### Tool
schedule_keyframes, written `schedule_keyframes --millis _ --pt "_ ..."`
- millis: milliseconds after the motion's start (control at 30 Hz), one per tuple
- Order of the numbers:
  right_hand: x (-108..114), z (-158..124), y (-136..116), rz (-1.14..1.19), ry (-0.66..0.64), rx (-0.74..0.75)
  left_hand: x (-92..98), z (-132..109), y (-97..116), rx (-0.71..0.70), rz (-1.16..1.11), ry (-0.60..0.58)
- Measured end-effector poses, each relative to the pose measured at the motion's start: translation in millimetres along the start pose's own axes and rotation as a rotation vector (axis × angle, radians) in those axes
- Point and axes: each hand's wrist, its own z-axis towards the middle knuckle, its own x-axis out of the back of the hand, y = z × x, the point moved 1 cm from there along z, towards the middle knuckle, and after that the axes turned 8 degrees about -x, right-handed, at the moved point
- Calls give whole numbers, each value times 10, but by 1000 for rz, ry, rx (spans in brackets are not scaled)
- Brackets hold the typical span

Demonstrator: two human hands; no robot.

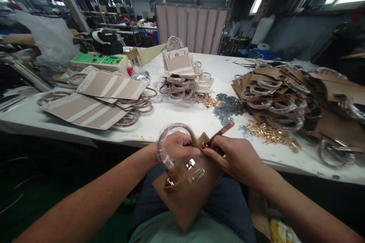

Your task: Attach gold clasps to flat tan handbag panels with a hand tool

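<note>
A tan handbag panel [188, 193] rests across my lap, tilted, with gold-coloured fittings on its face. Its curved handle [163, 138], wrapped in clear film, arches over my left wrist. My left hand [178, 146] reaches through that handle and grips the panel's upper edge, thumb on the front. With thumb and fingers closed, my right hand [230, 152] holds a narrow brown strap [224, 130] at the panel's upper right corner, beside a gold fitting [204, 145]. A gold turn-lock plate [190, 164] sits below my left thumb. The fingertips behind the panel are hidden.
On the white table [182, 117] lie beige panels [111, 85] at left, a stack of pieces [179, 64] in the middle and a brown panel pile [273, 87] at right. Between them are grey metal pieces [229, 108] and gold pieces [273, 134]. A green-topped machine [98, 59] stands behind.
</note>
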Motion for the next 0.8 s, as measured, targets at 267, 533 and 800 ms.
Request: schedule_keyframes --millis 267,533,800 --pt "-81 -112 -64 -173 -65 96 -207 -84 16 -13 51 5" --pt "-180 -202 -49 126 -3 106 -314 -174 -41 -40 93 143" --pt "-244 -259 -119 212 141 75 -266 -198 -53 -118 417 147"
